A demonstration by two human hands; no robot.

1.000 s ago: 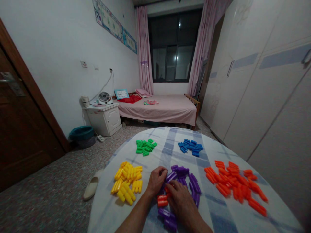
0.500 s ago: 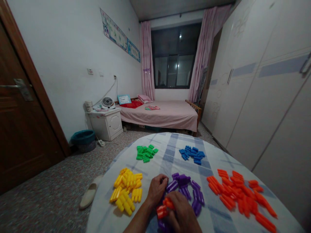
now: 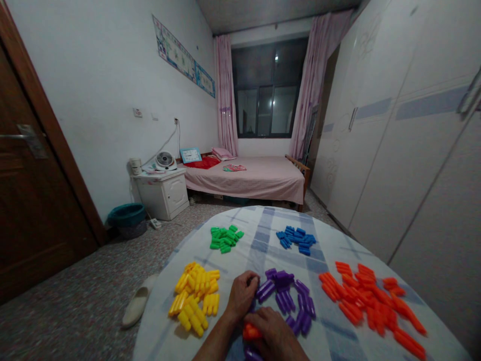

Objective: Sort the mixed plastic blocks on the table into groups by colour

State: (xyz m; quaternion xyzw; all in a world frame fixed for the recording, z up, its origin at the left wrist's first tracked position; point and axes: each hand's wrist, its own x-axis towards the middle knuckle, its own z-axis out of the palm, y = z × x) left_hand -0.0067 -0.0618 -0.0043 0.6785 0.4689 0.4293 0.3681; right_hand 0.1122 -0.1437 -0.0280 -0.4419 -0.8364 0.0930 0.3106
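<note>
My left hand [image 3: 241, 297] rests on the table with its fingers curled, beside the left edge of the purple ridged plastic pieces [image 3: 283, 278]. What its fingers hold, if anything, is hidden. Close to my body, my right hand [image 3: 276, 331] is closed over an orange-red plastic piece [image 3: 251, 331], most of it covered by the fingers. Another purple piece [image 3: 252, 353] shows under my right hand at the bottom edge. To the left of my hands lie yellow pieces [image 3: 197, 278] in a heap, some joined side by side.
Green pieces [image 3: 225, 238] and blue pieces [image 3: 298, 239] lie in heaps farther back on the round table with its checked cloth [image 3: 259, 215]. A wide spread of orange-red pieces [image 3: 370, 296] covers the right side. Beyond the table stands a bed [image 3: 248, 178].
My right hand has moved slightly down and left with the orange-red piece, now covering more of it. More purple pieces show beside it. My left hand stays in place.
</note>
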